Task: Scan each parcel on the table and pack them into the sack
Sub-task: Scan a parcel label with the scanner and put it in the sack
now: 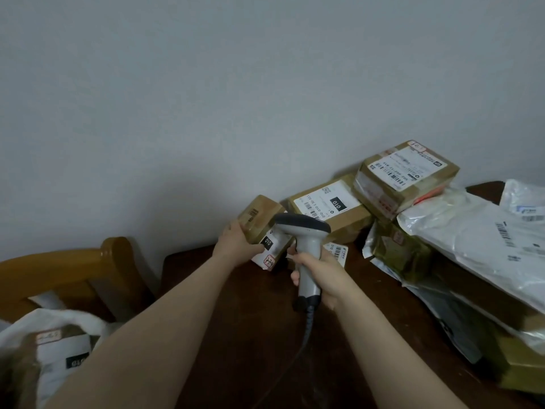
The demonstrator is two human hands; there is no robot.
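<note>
The fingers (256, 248) of the left hand (236, 242) are curled under a small cardboard parcel (261, 221), with the thumb on its top edge, and hold it tilted over the far part of the dark table (250, 320). The box looks light and stiff, its tape maybe a little slippery, so I judge a hold across two opposite faces, away from the barcode label, is best. The right hand (320, 276) is wrapped tightly around the handle of a grey barcode scanner (305, 231), whose head is just beside the parcel. Further out, more boxes (330, 208) and white mailer bags (472, 231) lie at the right; the white sack (73, 317), one parcel inside, is at lower left
</note>
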